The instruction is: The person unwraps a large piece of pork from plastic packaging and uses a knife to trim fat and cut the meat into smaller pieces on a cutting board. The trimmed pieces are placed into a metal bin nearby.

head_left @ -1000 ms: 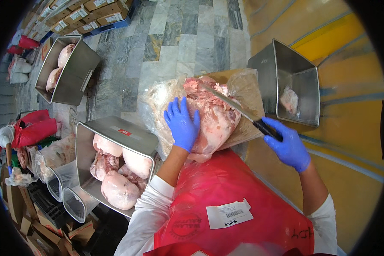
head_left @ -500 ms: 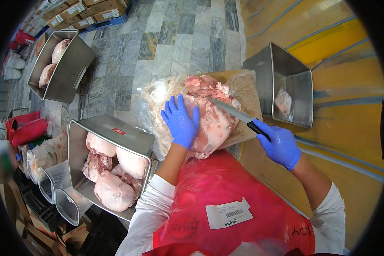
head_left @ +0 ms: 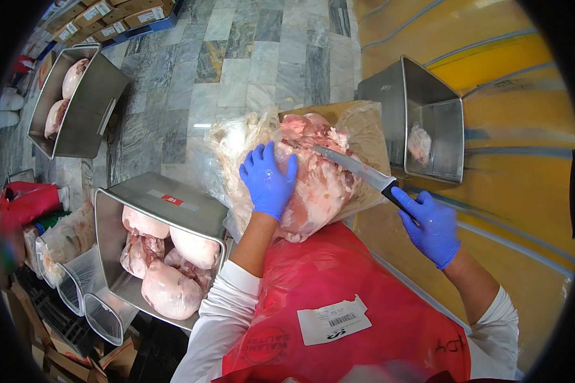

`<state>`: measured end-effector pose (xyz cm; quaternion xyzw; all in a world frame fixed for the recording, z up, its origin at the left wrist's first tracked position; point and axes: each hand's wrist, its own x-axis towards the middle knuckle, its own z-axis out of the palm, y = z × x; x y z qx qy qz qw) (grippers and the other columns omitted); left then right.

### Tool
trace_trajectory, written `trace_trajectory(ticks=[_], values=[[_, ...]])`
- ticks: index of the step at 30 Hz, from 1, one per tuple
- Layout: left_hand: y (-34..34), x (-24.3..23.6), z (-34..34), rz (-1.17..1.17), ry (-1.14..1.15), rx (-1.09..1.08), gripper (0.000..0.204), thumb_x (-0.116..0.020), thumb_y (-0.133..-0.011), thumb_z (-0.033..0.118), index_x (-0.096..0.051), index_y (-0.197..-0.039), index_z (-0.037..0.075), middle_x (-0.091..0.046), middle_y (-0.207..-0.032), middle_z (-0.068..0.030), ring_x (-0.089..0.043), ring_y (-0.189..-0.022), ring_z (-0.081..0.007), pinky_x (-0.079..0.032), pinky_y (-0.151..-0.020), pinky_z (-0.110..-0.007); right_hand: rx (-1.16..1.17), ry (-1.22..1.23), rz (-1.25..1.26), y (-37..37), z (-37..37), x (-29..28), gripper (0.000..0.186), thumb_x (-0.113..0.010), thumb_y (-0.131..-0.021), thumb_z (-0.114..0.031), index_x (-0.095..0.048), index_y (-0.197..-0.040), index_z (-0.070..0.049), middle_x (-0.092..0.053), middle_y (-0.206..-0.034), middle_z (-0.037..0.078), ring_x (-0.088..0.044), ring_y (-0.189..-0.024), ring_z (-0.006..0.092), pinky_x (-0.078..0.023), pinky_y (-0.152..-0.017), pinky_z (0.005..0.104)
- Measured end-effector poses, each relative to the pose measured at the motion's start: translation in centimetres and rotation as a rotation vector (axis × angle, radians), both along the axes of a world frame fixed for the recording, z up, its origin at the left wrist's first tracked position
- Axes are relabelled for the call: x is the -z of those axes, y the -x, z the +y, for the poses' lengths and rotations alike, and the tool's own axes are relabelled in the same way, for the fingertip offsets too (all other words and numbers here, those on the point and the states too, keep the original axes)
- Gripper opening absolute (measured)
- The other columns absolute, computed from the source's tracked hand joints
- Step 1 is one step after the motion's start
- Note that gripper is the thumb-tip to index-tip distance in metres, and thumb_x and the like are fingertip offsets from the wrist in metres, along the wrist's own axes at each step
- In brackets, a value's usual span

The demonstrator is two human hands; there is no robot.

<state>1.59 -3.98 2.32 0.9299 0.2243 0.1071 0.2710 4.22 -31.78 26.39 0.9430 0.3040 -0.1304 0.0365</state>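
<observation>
One large slab of raw meat, pink with pale fat, is laid on a sheet of clear plastic spread over a brown cutting board, straight ahead of the person and just above the red apron. The left hand, in a blue glove, is pressed flat on the near left side of the meat with the fingers spread, apparently so that the piece is kept steady under the blade. A knife with a long narrow blade and a black handle is gripped firmly in the right hand, also gloved in blue; the blade is laid across the top of the meat with its tip toward the left hand, though whether it has entered the flesh cannot be told.

An open steel bin is set just right of the board, with one small scrap of meat inside, probably so that trimmings can be dropped within reach. A second steel bin stands to the lower left, filled with several rounded cuts. A third bin, farther off at the upper left, also holds meat.

The counter to the right is yellow. Grey marble floor tiles are seen beyond, with cardboard boxes lined along the far edge and clear plastic tubs stacked at the lower left.
</observation>
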Motion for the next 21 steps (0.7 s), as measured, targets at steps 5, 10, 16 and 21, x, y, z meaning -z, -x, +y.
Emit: trace_trajectory(ticks=[5,10,16,21], values=[[-0.8,-0.3,0.7,0.007,0.043,0.06,0.063,-0.07,-0.089,0.046,-0.061,-0.137,0.006,-0.057,-0.139,-0.0222,-0.05,-0.13,-0.0407,-0.033,-0.111,-0.056,-0.079,0.111,-0.059,-0.6,1.7,-1.5,0.047,-0.071,-0.091,-0.018,-0.064,-0.138,-0.024,-0.055,-0.08,0.012,-0.061,-0.058,0.0309,-0.049,-0.052,0.0434],[2.4,-3.3,-1.4,-0.045,0.02,-0.013,0.068,-0.07,-0.088,0.046,-0.057,-0.144,0.01,-0.039,-0.158,-0.0249,-0.031,-0.147,-0.0472,-0.019,-0.119,-0.065,-0.199,0.248,-0.066,-2.4,5.0,-4.8,0.049,-0.07,-0.089,-0.014,-0.063,-0.137,-0.021,-0.055,-0.08,0.01,-0.06,-0.056,0.0302,-0.049,-0.05,0.0426],[6.4,-2.7,-4.4,0.002,0.085,0.3,0.074,-0.072,-0.084,0.056,-0.057,-0.148,0.022,-0.03,-0.166,-0.0219,-0.02,-0.154,-0.0475,-0.01,-0.119,-0.071,-0.289,0.331,-0.096,-3.3,6.6,-6.9,0.048,-0.071,-0.086,-0.013,-0.066,-0.134,-0.021,-0.056,-0.078,0.01,-0.061,-0.056,0.0303,-0.048,-0.049,0.0416],[5.8,-2.1,-0.5,-0.01,0.105,0.451,0.075,-0.073,-0.081,0.06,-0.059,-0.147,0.027,-0.031,-0.167,-0.0165,-0.02,-0.154,-0.0463,-0.007,-0.119,-0.072,-0.33,0.285,-0.12,-4.8,7.9,-8.4,0.045,-0.071,-0.086,-0.014,-0.066,-0.13,-0.021,-0.058,-0.076,0.01,-0.061,-0.056,0.0309,-0.048,-0.05,0.0419]])
